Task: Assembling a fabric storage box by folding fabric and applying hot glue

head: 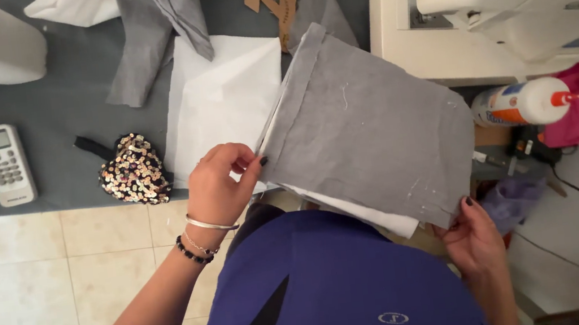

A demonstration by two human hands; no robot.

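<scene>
Grey cloth covers the worktable (pixel 72 100), cream floor tiles below it. Left hand (pixel 218 185) pinches the near-left corner of a grey fabric panel (pixel 366 132); right hand (pixel 473 234) grips its lower right corner. White paper (pixel 221 108) lies just beyond the left hand, a sequinned heart (pixel 134 171) beside it, a glue bottle (pixel 521 103) above the right hand.

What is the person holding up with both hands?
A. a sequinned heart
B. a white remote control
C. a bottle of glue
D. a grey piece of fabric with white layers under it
D: the left hand pinches one edge and the right hand grips the lower corner of the grey fabric, while the remote, glue bottle and sequinned heart lie untouched.
</scene>
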